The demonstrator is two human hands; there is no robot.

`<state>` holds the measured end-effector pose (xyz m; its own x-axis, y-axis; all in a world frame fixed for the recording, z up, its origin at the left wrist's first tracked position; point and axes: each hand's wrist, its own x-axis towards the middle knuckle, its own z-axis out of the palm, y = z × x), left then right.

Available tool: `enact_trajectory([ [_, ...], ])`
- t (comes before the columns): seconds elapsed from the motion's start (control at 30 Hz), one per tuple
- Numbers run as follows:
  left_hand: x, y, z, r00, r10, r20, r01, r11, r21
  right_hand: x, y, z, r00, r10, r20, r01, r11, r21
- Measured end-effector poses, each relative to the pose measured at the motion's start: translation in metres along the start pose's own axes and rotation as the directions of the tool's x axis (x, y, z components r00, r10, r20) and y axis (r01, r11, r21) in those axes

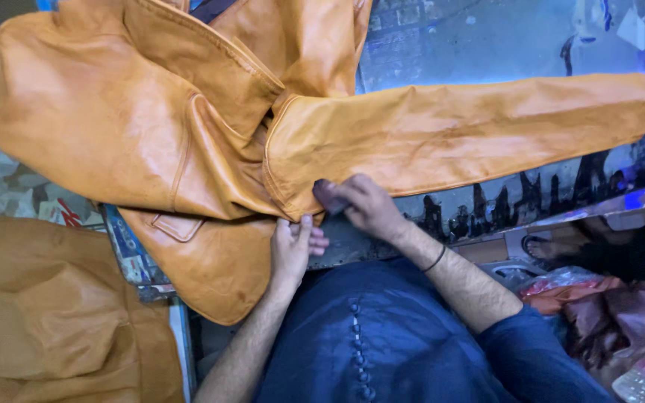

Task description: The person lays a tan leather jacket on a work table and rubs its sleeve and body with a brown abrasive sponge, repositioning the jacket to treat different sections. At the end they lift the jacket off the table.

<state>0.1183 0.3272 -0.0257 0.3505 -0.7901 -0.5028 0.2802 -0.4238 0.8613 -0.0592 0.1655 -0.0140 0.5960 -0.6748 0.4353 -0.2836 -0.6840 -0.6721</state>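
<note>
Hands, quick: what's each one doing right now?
Left hand: closed, pinching the jacket edge.
Right hand: closed on a small dark pad, pressed against the sleeve.

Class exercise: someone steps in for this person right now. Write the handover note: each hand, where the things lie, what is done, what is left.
Left hand: pinching the jacket's edge near the armpit seam, holding it flat.
Right hand: pressing a small dark pad against the lower edge of the sleeve, near the seam.
The sleeve lies stretched to the right across the worktable; a second tan jacket sits lower left.
Done and left: cannot tell how much is rubbed.
</note>
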Motion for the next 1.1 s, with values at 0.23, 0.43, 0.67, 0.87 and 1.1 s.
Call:
enact_trajectory([
  [0.23, -0.012, 0.09, -0.025, 0.534, 0.845, 0.036, -0.617, 0.361, 0.7, 0.03, -0.031, 0.02, 0.942, 0.035, -0.335, -0.057, 0.997, -0.056],
  [0.43, 0.066, 0.127, -0.024, 0.882, 0.471, -0.031, -0.433, 0.834, 0.341, 0.055, -0.046, 0.044, 0.91, 0.201, -0.363, -0.209, 0.978, 0.015],
  [0.67, 0.067, 0.112, -0.034, 0.861, 0.496, 0.114, -0.478, 0.865, -0.155, 0.068, -0.034, 0.045, 0.98, -0.05, -0.195, 0.069, 0.994, 0.089],
  [0.87, 0.065, 0.117, -0.04, 0.841, 0.489, 0.23, -0.44, 0.867, -0.233, 0.09, -0.035, 0.044, 0.984, -0.148, -0.096, 0.163, 0.971, 0.174],
  [1.1, 0.063, 0.117, -0.046, 0.825, 0.486, 0.288, -0.421, 0.869, -0.26, 0.082, -0.032, 0.044, 0.989, -0.14, -0.047, 0.146, 0.969, 0.197],
])
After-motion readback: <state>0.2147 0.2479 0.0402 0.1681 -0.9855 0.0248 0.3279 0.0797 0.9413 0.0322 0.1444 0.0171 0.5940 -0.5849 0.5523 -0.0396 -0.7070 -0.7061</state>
